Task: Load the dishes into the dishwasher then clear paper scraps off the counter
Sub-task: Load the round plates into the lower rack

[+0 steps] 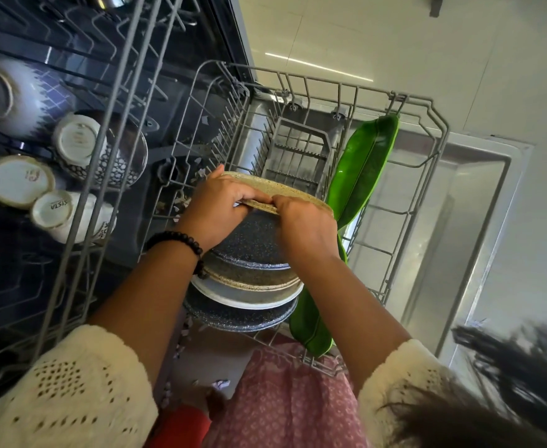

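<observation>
I look down into the pulled-out lower dishwasher rack [436, 124]. Both hands grip the top rim of a beige speckled plate [285, 190] standing on edge in the rack. My left hand [217, 208] curls over the rim's left part, my right hand [304, 224] over its right part. Behind it, nearer to me, stand several more plates: a dark speckled plate [252, 244], a white plate [246, 295] and another dark speckled plate [233, 318]. A green leaf-shaped platter [362, 169] stands along the rack's right side.
The upper rack [110, 130] at left holds several upturned cups and bowls [20, 179]. An empty grey cutlery basket [298, 150] sits at the lower rack's far end. The open dishwasher door [478, 195] lies below it, and pale floor tiles lie beyond. Small scraps lie on the tub floor.
</observation>
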